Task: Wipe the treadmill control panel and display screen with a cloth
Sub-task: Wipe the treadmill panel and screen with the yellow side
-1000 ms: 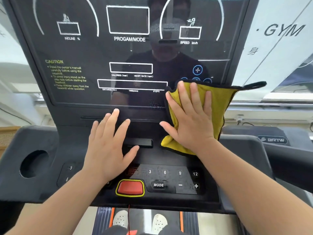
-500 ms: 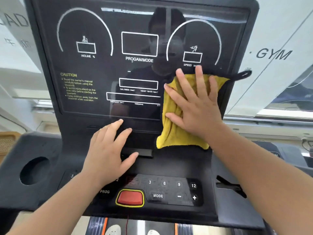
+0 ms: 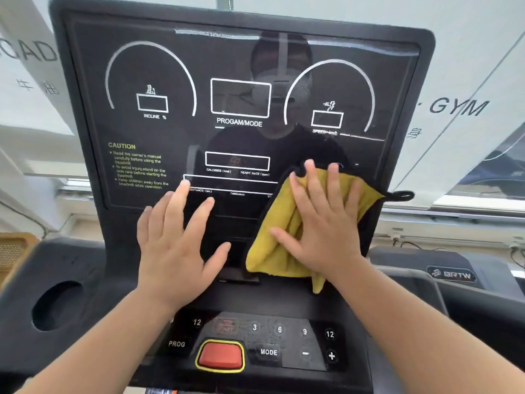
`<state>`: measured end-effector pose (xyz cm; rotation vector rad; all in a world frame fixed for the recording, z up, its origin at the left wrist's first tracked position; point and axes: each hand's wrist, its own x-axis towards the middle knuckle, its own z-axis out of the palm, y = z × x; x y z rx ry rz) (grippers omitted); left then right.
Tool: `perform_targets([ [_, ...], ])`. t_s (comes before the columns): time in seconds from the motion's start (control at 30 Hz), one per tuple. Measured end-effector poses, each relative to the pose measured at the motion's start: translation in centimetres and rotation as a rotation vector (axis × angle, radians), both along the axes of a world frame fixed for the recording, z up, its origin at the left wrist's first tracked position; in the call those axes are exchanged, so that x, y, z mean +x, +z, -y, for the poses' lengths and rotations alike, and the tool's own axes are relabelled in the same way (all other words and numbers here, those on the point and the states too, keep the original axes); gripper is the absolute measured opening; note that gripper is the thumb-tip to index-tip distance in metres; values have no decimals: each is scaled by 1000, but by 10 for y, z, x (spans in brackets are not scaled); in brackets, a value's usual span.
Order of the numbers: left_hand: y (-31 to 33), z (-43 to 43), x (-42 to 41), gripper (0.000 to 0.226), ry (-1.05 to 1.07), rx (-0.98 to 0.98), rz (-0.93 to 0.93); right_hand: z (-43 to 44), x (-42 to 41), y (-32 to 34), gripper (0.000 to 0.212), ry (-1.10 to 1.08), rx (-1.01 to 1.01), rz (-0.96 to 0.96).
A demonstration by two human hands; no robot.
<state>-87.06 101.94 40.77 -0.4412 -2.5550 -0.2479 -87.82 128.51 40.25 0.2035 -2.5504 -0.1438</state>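
The right hand (image 3: 324, 223) lies flat with fingers (image 3: 311, 177) spread, pressing a yellow cloth (image 3: 279, 245) with black edging against the lower right of the display screen (image 3: 241, 66) — it presses rather than grips. The cloth's black loop (image 3: 403, 196) sticks out past the screen's right edge. The left hand (image 3: 176, 240) is released and splayed, holding nothing, its fingertips on the lower part of the screen just left of the cloth.

Containers: one round cup holder (image 3: 56, 305) is sunk into the console's left wing; its inside is dark and nothing can be made out in it.

Legible writing on the screen: "INCLINE %", "PROGAM/MODE", "SPEED", "CALORIES", "HEART RATE", "DISTANCE", and a yellow "CAUTION" notice (image 3: 136, 166) about reading the owner's manual. The control panel (image 3: 284, 339) below the hands carries "PROG", "MODE", the numbers 12, 3, 6, 9, 12, minus and plus keys, and a red button (image 3: 220, 355) ringed in yellow. A neighbouring machine (image 3: 454, 275) to the right is badged "BRTW" — the wall beyond reads "GYM" (image 3: 458, 106).
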Motion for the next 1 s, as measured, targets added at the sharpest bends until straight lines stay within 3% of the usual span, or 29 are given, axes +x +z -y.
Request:
perform_targets([
  [0.23,18,-1,-21,75,-12,-44,41,-3,-54,96,116,-222,-172,-55],
  [0.33,21,-1,-24,70,-4,-9,82,14,-70,110,108,-233,-136,-80],
  [0.5,21,-4,-22,69,12,12,121,31,-54,70,77,-78,-88,-98],
  [0.67,20,-1,-24,71,23,-30,144,24,-7,-4,73,133,129,18],
  [0.77,21,-1,-24,72,22,-42,147,2,4,-14,73,196,161,36],
  [1.0,25,-2,-23,74,27,-34,193,-31,-66,106,93,6,70,-127],
])
